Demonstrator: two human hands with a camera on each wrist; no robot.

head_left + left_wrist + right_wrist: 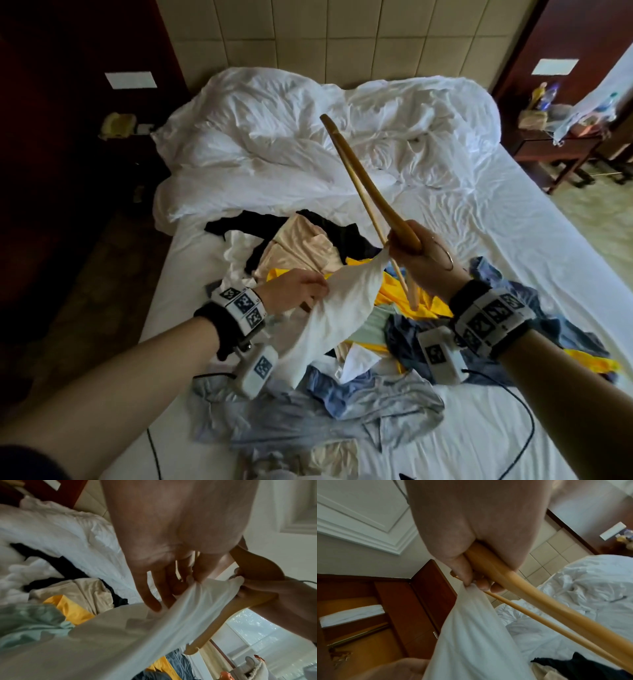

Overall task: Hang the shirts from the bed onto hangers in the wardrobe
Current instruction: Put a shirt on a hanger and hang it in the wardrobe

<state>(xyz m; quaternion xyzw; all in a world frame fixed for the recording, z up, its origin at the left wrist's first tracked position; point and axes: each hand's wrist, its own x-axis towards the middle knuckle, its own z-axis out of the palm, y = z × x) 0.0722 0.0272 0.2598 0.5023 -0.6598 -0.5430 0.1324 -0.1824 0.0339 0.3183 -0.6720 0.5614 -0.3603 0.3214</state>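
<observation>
Held up over the bed is a wooden hanger (363, 181) (539, 591), its far arm pointing up and away. My right hand (397, 243) (474, 584) grips its middle, and thumb and fingers also pinch a corner of a white shirt (339, 308) (479, 635). My left hand (318, 287) (180, 582) holds the same white shirt (120, 642) at its edge, a little lower and to the left. The cloth stretches between both hands and hangs over a pile of clothes (342, 342). The hanger's near arm (211, 628) pokes out below the shirt; its hook is hidden.
The pile on the white sheet holds yellow (400, 294), blue (359, 397), beige (301, 246) and black (335, 229) garments. A crumpled duvet (291, 137) fills the head of the bed. A nightstand (561, 150) stands right. The open wardrobe with its rail (358, 635) shows in the right wrist view.
</observation>
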